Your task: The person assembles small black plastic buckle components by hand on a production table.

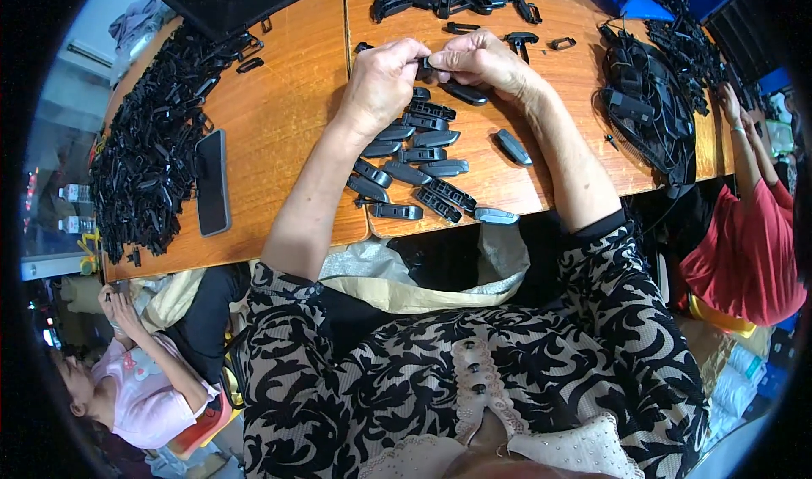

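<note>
Your left hand (381, 88) and right hand (484, 62) pinch a small black plastic piece (425, 66) between their fingertips, above the orange-brown wooden table (292, 68). A loose pinch could let it slip and vanish among the oblong grey-and-black plastic parts (406, 173) nearby.

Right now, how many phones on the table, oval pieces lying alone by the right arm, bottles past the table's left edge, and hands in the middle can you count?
Dark rectangular phone: 1
Grey-and-black oval plastic piece lying alone: 1
Clear plastic bottles: 2
Bare hands, the left hand and the right hand: 2
Total: 6
</note>
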Motion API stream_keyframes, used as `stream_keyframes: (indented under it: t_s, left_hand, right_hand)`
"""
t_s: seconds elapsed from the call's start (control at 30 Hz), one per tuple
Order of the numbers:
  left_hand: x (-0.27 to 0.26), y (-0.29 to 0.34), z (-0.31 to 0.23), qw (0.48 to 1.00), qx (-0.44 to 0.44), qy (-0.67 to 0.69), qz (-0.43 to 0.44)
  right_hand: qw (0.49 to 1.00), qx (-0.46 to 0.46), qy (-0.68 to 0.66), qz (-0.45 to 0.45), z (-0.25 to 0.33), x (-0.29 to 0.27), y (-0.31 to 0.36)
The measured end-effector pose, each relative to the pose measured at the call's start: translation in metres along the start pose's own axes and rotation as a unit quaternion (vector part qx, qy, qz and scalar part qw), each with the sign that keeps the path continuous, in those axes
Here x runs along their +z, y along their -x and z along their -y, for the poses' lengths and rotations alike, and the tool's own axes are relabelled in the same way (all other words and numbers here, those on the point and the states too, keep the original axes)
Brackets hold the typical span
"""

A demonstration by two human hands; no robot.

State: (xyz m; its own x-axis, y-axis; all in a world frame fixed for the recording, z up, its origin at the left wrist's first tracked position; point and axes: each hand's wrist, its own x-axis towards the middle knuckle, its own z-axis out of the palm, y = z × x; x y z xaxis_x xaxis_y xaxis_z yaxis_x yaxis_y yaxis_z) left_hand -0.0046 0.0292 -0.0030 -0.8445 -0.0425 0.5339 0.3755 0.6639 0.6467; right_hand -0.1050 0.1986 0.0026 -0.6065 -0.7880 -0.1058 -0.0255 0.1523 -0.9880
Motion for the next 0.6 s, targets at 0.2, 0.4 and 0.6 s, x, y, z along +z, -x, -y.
stream_keyframes:
  t_s: [0.2, 0.4, 0.6]
  left_hand:
    - [0.002, 0.001, 0.012, 0.999, -0.023, 0.041, -0.005]
    - [0.003, -0.002, 0.02, 0.935, -0.071, 0.346, -0.041]
    - [0.0, -0.006, 0.019, 0.963, -0.01, 0.267, -0.043]
  right_hand:
    - [0.991, -0.011, 0.063, -0.118, 0.004, 0.019, 0.002]
    - [0.999, -0.036, -0.009, -0.03, 0.007, 0.01, 0.009]
    - [0.994, -0.094, 0.026, -0.039, -0.006, 0.003, -0.001]
